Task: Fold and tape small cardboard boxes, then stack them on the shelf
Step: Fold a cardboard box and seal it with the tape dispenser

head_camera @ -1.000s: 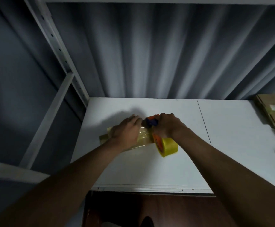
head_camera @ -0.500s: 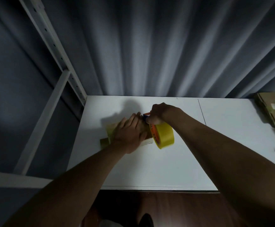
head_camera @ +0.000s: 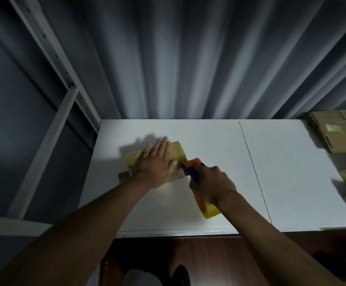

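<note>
A storeroom: metal shelving frame [head_camera: 50,52], white shelf [head_camera: 291,172], stacked cardboard boxes [head_camera: 341,131].

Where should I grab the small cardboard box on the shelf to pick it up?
Probably by the two long edges of the cardboard box, from above: it lies flat and low, the left hand covers its top, and the tape dispenser crowds its right end.

dim overall | light from above on white shelf [head_camera: 209,203] | soft shadows | right edge blurred, wide-angle bend

White shelf [head_camera: 209,141] bearing taped cardboard box [head_camera: 178,151], stacked flat cartons [head_camera: 341,131].
</note>
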